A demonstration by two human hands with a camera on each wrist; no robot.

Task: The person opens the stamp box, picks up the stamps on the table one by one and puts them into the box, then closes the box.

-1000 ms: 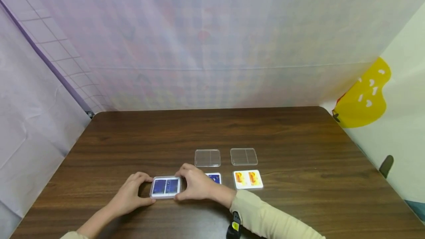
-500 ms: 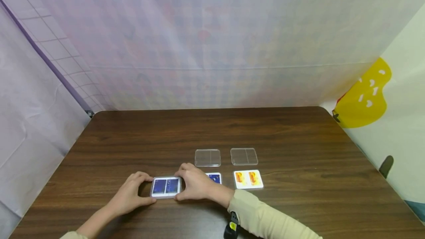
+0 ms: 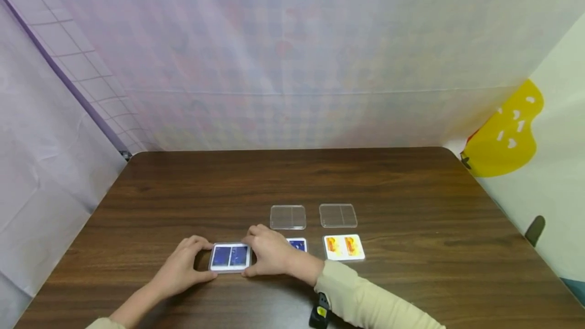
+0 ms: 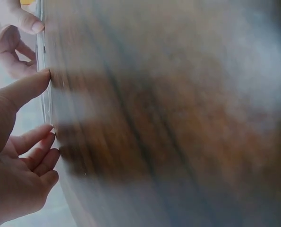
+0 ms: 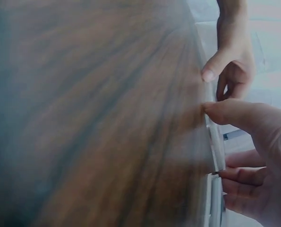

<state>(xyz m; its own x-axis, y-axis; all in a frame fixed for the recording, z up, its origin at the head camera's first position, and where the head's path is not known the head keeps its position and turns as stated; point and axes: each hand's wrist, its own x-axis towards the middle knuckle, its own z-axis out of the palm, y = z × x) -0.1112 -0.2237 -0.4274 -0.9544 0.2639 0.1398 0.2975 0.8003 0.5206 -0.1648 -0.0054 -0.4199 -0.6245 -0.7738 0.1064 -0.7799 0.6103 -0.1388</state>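
Observation:
A flat clear plastic case (image 3: 230, 257) with two blue printed panels showing lies on the table, left of centre. My left hand (image 3: 180, 267) holds its left end, thumb at the near corner and fingers at the far one. At the right end, my right hand (image 3: 269, 254) grips it the same way, between thumb and fingers. Both wrist views show the case edge-on, a thin clear edge (image 4: 46, 106) low over the wood. Behind my right wrist, a second blue-printed case (image 3: 299, 244) is partly hidden.
To the right lies a white case (image 3: 344, 247) with two yellow and orange pictures. Two clear lids (image 3: 288, 217) rest side by side farther back on the brown wooden table (image 3: 402, 192). A printed curtain (image 3: 283, 65) hangs behind the table's far edge.
The head view has shifted slightly, so everything sits a few pixels farther right. Both hands keep their hold at the ends of the case, nearly still.

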